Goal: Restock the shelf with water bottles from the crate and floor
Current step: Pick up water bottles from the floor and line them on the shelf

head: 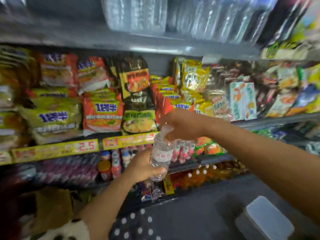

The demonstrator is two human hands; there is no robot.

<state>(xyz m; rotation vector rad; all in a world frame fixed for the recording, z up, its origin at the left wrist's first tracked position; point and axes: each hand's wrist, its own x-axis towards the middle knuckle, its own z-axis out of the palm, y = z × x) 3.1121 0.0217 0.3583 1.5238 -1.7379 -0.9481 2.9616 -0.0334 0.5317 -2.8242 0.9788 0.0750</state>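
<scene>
A clear water bottle [161, 155] with a white and pink label is held upright in front of the shelves. My left hand [142, 168] grips its lower half from the left. My right hand [180, 124] is closed over its cap and neck from above. On the top shelf [155, 47] stand several clear water bottles [173, 14], blurred by motion.
Noodle packets [102, 108] fill the middle shelf behind yellow price strips [55, 149]. Small drink bottles [183, 151] and orange bottles [199, 177] stand on the lower shelves. A pale plastic container [266, 220] sits on the dark floor at the lower right.
</scene>
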